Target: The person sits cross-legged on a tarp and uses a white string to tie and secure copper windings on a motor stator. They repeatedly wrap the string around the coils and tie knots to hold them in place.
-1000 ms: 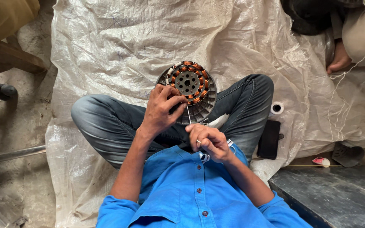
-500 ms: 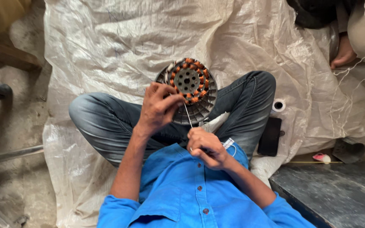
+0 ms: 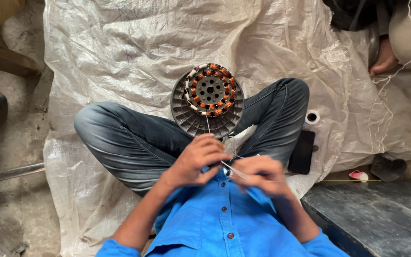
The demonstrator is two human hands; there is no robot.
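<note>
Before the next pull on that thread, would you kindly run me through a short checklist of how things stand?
1. Left hand on the white thread: ok, fingers pinched around it near the chest.
2. Right hand on the thread's near end: ok, closed on a pale strip, though blurred.
3. Thread running to the stator: ok, a thin line rises to the copper windings' lower edge.
4. Stator seated: ok, it rests on the grey ribbed housing between the crossed legs.
5. Thread taut or slack: cannot tell, too thin and blurred.
6. Tape roll within reach: ok, it lies on the plastic sheet beside the right knee.
</note>
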